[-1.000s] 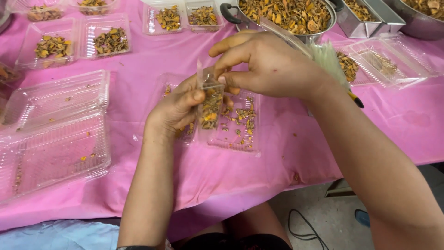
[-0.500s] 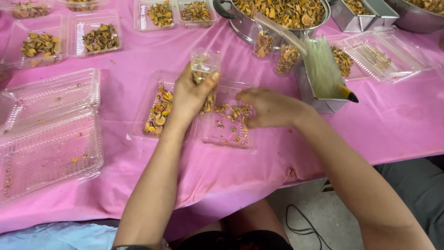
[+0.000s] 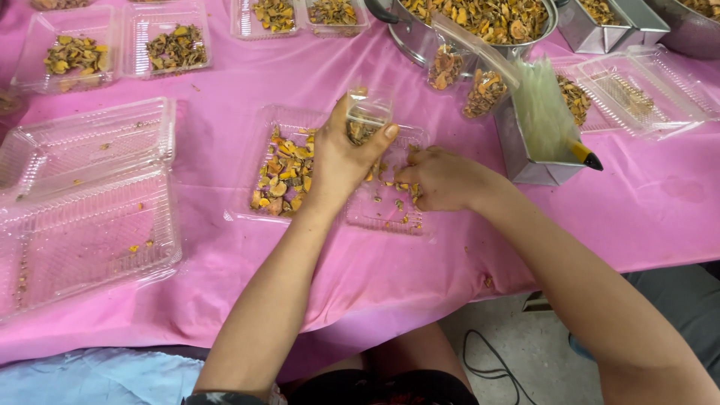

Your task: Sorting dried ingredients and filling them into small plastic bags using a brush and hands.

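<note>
My left hand (image 3: pixel 341 161) grips a small clear plastic cup (image 3: pixel 367 116) partly filled with orange-yellow dried slices, tilted over an open clear clamshell tray (image 3: pixel 262 214). The tray's left half holds a pile of dried slices (image 3: pixel 285 172); its right half (image 3: pixel 390 217) has only scattered bits. My right hand (image 3: pixel 439 178) rests in that right half, fingers curled over loose slices; whether it holds any I cannot tell.
Empty open clamshell trays (image 3: pixel 82 202) lie at the left. Filled trays (image 3: pixel 120 45) sit at the back left. A large metal pot (image 3: pixel 480 19) of slices stands behind, with small filled cups (image 3: pixel 446 67), a steel box (image 3: pixel 525 154) holding plastic bags, and another clamshell (image 3: pixel 637 90) at the right.
My right hand has come down from the cup into the right half of the tray. My left hand keeps the cup and has tipped it lower over the tray.
</note>
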